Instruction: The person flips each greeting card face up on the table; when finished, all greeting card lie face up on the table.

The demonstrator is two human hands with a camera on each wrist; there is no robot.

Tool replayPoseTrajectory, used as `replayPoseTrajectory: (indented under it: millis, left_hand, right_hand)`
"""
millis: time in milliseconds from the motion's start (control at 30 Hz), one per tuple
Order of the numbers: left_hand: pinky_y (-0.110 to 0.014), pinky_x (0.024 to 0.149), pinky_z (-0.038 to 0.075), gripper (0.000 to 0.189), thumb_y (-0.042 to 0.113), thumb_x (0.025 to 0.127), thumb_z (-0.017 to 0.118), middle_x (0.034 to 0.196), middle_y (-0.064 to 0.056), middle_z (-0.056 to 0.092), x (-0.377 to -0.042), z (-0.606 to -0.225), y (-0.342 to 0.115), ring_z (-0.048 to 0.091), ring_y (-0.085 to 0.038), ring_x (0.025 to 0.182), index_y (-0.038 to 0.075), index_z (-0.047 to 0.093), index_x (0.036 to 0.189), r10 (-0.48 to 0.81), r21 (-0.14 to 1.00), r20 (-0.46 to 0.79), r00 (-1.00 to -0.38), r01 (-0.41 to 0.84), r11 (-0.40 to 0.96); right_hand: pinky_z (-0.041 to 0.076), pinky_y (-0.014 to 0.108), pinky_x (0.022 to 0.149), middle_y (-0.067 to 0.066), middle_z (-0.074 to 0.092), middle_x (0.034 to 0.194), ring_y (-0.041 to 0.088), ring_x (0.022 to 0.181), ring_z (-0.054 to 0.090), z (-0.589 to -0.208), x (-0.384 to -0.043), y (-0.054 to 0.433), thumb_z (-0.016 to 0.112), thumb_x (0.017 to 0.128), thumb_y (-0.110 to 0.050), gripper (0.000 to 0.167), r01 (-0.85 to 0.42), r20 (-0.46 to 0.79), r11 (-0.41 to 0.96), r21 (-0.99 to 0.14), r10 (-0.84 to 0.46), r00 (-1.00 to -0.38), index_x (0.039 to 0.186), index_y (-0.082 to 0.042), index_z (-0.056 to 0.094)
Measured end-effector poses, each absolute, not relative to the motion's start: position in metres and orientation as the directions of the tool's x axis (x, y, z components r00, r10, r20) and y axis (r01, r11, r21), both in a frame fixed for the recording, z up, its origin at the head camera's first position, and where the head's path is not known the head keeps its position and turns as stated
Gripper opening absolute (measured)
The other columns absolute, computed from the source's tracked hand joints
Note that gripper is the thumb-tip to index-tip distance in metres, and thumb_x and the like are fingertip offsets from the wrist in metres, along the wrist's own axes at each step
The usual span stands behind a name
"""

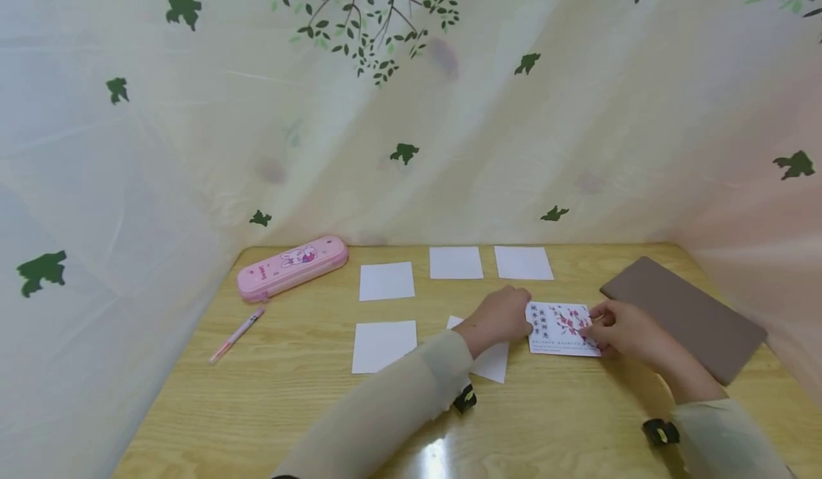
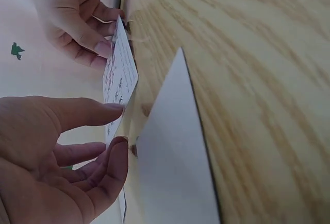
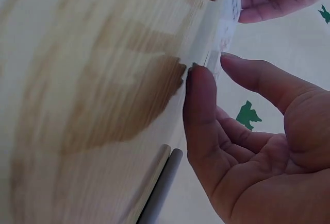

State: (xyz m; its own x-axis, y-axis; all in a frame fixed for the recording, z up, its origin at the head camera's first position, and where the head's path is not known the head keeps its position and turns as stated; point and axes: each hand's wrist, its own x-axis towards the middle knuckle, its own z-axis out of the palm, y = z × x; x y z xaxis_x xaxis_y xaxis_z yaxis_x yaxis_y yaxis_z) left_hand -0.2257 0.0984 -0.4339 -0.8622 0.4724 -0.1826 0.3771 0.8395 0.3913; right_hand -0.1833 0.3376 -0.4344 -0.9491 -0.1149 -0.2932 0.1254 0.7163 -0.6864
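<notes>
A printed card (image 1: 557,343) with pink blossom branches and dark characters is held between both hands, its face up. At its left edge the left hand (image 1: 497,316) pinches it, thumb over the printed face in the left wrist view. The right hand (image 1: 626,333) grips the opposite edge between thumb and fingers. Seen from the right wrist, the card (image 3: 231,15) is nearly edge-on above the table, and the right index finger (image 3: 201,105) casts a shadow below. A blank white card (image 1: 491,365) lies under the left forearm, partly hidden by it.
More blank white cards lie about, one (image 1: 385,347) at front left, another (image 1: 387,281) behind it, and two (image 1: 456,263) at the back. A pink pencil case (image 1: 292,268) and a pen (image 1: 236,336) are at left. A flat grey-brown slab (image 1: 683,318) sits at right.
</notes>
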Motion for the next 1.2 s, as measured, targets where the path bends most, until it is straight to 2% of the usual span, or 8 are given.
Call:
replayPoseTrajectory:
  millis: [133,267,533,767,833,967,1067,1200]
  left_hand:
    - [-0.02,0.091,0.054,0.052,0.025,0.096,0.079,0.127,0.002,0.068,-0.224,-0.434,0.099,0.059,-0.007,0.1,0.015,0.063,0.144,0.497,0.35,-0.178,-0.849,0.417,0.839]
    - [-0.02,0.088,0.053,0.054,0.026,0.096,0.078,0.126,0.002,0.066,-0.224,-0.435,0.097,0.056,-0.007,0.098,0.016,0.061,0.146,0.519,0.337,-0.172,-0.837,0.445,0.83]
    - [-0.021,0.104,0.054,0.062,0.03,0.098,0.077,0.143,0.0,0.061,-0.224,-0.439,0.095,0.062,-0.009,0.116,0.019,0.054,0.155,0.52,0.343,-0.17,-0.837,0.445,0.827]
    - [-0.022,0.107,0.053,0.062,0.031,0.098,0.077,0.145,-0.001,0.06,-0.222,-0.44,0.094,0.063,-0.01,0.12,0.018,0.054,0.155,0.525,0.342,-0.17,-0.834,0.45,0.825]
    - [-0.022,0.108,0.053,0.062,0.032,0.099,0.076,0.145,-0.001,0.061,-0.222,-0.441,0.094,0.063,-0.011,0.121,0.018,0.054,0.155,0.527,0.349,-0.169,-0.833,0.449,0.822]
    - [-0.024,0.113,0.051,0.061,0.038,0.101,0.073,0.15,-0.001,0.06,-0.221,-0.44,0.087,0.063,-0.013,0.131,0.018,0.055,0.155,0.543,0.373,-0.153,-0.826,0.46,0.806]
    - [-0.027,0.118,0.049,0.061,0.043,0.102,0.071,0.156,-0.002,0.059,-0.22,-0.435,0.075,0.059,-0.016,0.141,0.017,0.054,0.155,0.562,0.382,-0.132,-0.816,0.482,0.789]
    - [-0.034,0.124,0.045,0.065,0.046,0.102,0.071,0.161,-0.007,0.055,-0.223,-0.426,0.052,0.053,-0.023,0.15,0.016,0.053,0.156,0.569,0.375,-0.127,-0.813,0.492,0.786]
  right_hand:
    - [0.062,0.031,0.067,0.02,0.069,0.112,0.018,0.082,0.067,-0.433,-0.185,0.336,0.074,0.101,-0.027,0.058,0.142,-0.306,0.743,-0.654,-0.088,-0.948,0.136,0.014,0.053]
    - [0.06,0.031,0.066,0.021,0.068,0.113,0.018,0.08,0.065,-0.433,-0.187,0.335,0.074,0.101,-0.036,0.066,0.155,-0.314,0.759,-0.632,-0.067,-0.947,0.138,0.014,0.053]
    - [0.06,0.03,0.067,0.019,0.067,0.109,0.019,0.082,0.063,-0.435,-0.188,0.335,0.069,0.104,-0.044,0.072,0.166,-0.324,0.767,-0.62,-0.057,-0.944,0.14,0.016,0.052]
    - [0.056,0.031,0.067,0.007,0.061,0.085,0.019,0.076,0.062,-0.438,-0.185,0.335,0.058,0.109,-0.049,0.068,0.16,-0.327,0.766,-0.622,-0.069,-0.942,0.138,0.013,0.055]
    - [0.054,0.032,0.066,0.008,0.062,0.083,0.019,0.074,0.062,-0.437,-0.184,0.335,0.055,0.11,-0.049,0.068,0.147,-0.32,0.78,-0.608,-0.072,-0.945,0.137,0.013,0.055]
    - [0.05,0.033,0.066,0.016,0.069,0.097,0.021,0.076,0.062,-0.433,-0.181,0.334,0.052,0.111,-0.051,0.071,0.1,-0.291,0.833,-0.544,-0.076,-0.954,0.138,0.014,0.053]
    - [0.052,0.035,0.069,0.024,0.07,0.115,0.023,0.084,0.065,-0.427,-0.178,0.33,0.051,0.111,-0.053,0.073,0.053,-0.253,0.863,-0.503,-0.088,-0.963,0.141,0.014,0.053]
    - [0.056,0.035,0.069,0.028,0.069,0.124,0.021,0.086,0.07,-0.417,-0.172,0.314,0.055,0.109,-0.052,0.072,0.008,-0.212,0.865,-0.501,-0.114,-0.971,0.145,0.011,0.052]
